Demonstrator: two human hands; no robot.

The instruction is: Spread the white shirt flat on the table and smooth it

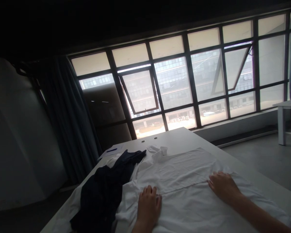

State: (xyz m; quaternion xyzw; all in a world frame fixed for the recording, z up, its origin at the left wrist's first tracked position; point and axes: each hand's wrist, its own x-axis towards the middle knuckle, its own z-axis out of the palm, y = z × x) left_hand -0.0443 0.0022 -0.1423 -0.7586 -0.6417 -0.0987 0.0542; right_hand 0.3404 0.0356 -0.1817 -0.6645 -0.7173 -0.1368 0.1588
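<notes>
A white shirt (184,171) is spread over the white table, its collar toward the far left and a straight front seam running across it. My left hand (149,205) rests on the cloth near the seam's left end, fingers bent and the thumb close to the index finger, with a bit of fabric between them. Farther right, my right hand (223,187) has its fingers curled and its thumb against the seam, gripping the fabric. The undersides of both hands are hidden. Left of the shirt lies a crumpled dark navy garment (102,191).
The white table (181,137) reaches toward large windows (173,84). Paper with a blue pen (112,150) lies at its far left edge. A dark curtain (68,119) hangs at left. Another white table (281,121) stands at right.
</notes>
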